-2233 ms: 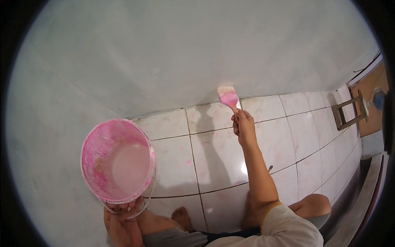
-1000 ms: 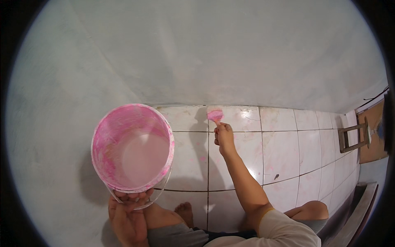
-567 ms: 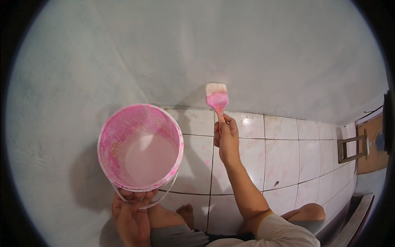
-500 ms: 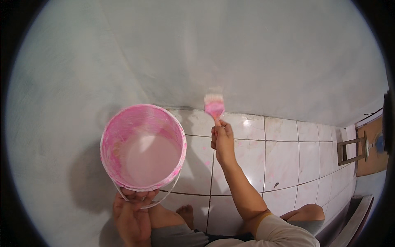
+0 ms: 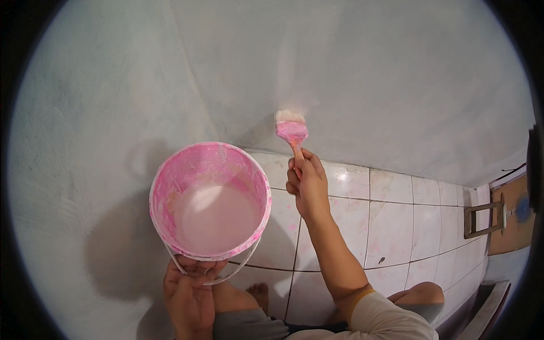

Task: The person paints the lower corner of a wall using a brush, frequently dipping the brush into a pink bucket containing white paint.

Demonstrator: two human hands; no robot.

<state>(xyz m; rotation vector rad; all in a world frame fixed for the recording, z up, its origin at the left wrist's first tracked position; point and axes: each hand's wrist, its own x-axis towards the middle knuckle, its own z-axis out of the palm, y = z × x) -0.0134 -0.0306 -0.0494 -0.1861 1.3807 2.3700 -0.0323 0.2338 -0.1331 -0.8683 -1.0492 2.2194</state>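
My left hand [image 5: 194, 286] is closed under the near rim of a pink-stained paint bucket [image 5: 164, 195], its fingers partly hidden below it. Pale pinkish-white paint [image 5: 218, 221] lies in the bottom of the bucket, and a thin white wire handle [image 5: 241, 266] hangs down over that hand. In my right hand [image 5: 309, 181] is a flat paintbrush [image 5: 292, 131] with a pink-smeared ferrule, gripped by its handle with the pale bristles pointing up. The bristles are at the lower part of the grey-white wall [image 5: 351, 73]; they seem to touch it.
White floor tiles [image 5: 391, 221] with pink specks run along the wall's foot. A small dark bit [image 5: 381, 260] lies on one tile. Far right stands a wooden stool [image 5: 481, 215]. Another wall [image 5: 68, 170] rises close on the left. My bare foot [image 5: 259, 294] rests near the bucket.
The brush has moved up along the wall, and my right hand with it. The bucket has shifted slightly right in view, still held in my left hand.
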